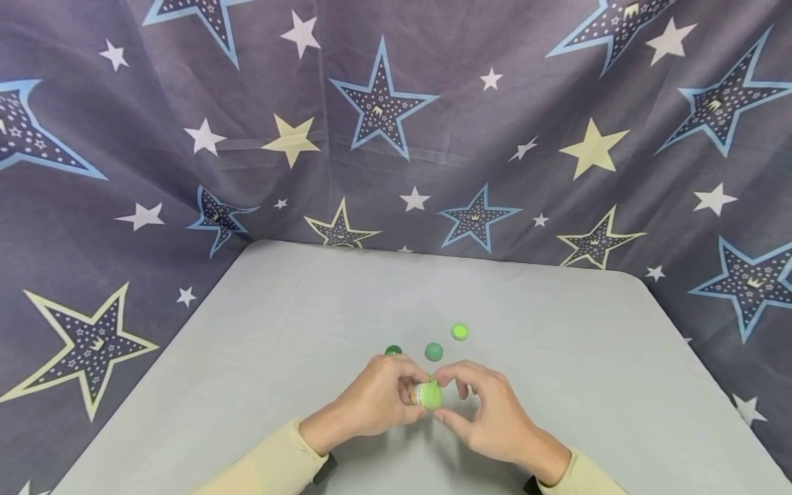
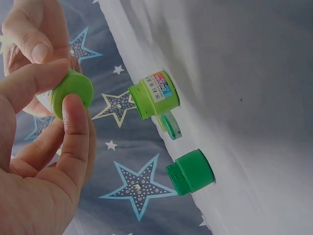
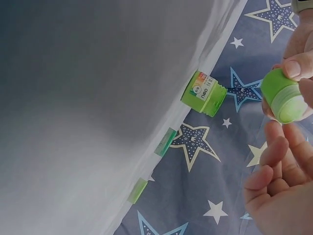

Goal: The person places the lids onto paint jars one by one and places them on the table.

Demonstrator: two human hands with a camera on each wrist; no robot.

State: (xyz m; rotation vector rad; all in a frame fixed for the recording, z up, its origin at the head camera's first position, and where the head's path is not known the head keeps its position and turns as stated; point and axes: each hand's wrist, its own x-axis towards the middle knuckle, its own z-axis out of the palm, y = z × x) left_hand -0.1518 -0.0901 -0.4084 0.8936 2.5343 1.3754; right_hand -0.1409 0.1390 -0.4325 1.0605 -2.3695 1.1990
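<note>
My left hand (image 1: 377,395) grips a small light green paint jar (image 1: 427,395) tipped on its side, its ribbed neck toward my right hand (image 1: 489,412). Seen from the left wrist, the thumb and fingers pinch the jar around its base (image 2: 74,93). The right thumb and index finger are spread around the neck end, fingertips right at the rim, the other fingers loosely bent. In the right wrist view the neck (image 3: 288,105) shows ridges and a round green end. Standing just beyond the hands are another light green jar (image 2: 156,94) with a label and a darker green jar (image 2: 191,171).
A dark green round cap (image 1: 434,352) and a bright green cap (image 1: 460,332) lie on the pale table (image 1: 557,344) beyond the hands. The darker jar's top (image 1: 392,350) peeks past my left hand. Star-patterned cloth (image 1: 433,158) hangs around the table.
</note>
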